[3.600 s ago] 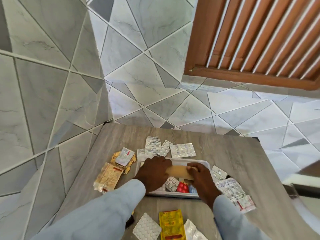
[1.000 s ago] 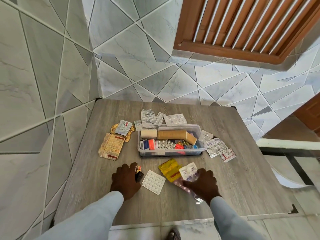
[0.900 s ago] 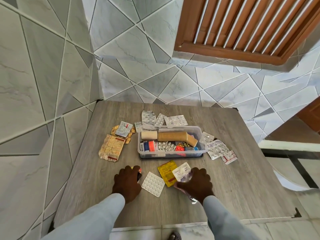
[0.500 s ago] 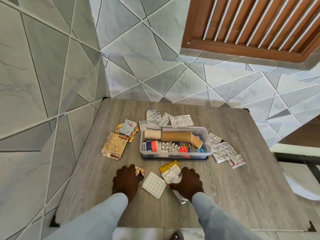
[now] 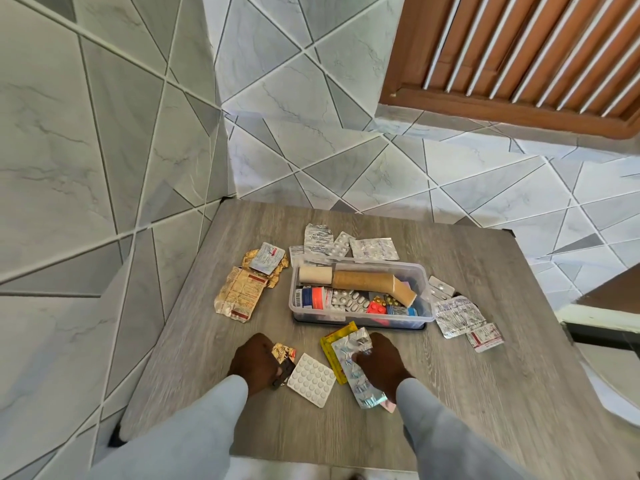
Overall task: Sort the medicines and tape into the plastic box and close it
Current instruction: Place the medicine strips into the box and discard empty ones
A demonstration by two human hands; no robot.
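The clear plastic box (image 5: 424,282) stands open mid-table, holding a tan tape roll (image 5: 367,281), a white roll (image 5: 314,274) and several blister packs. My left hand (image 5: 254,363) rests on a small gold and dark packet (image 5: 283,353) at the table's near side. My right hand (image 5: 381,365) grips a silver blister strip (image 5: 353,367) that lies over a yellow sachet (image 5: 334,344). A white round-pill blister (image 5: 311,379) lies between my hands.
Gold foil sachets (image 5: 240,294) lie left of the box, silver strips (image 5: 372,248) behind it and more strips (image 5: 457,315) to its right. The wooden table (image 5: 502,375) sits in a tiled corner. No lid is in sight.
Both hands left the tape in the box and came to the near packets. In the last second my right hand slid left with the silver strip over the yellow sachet.
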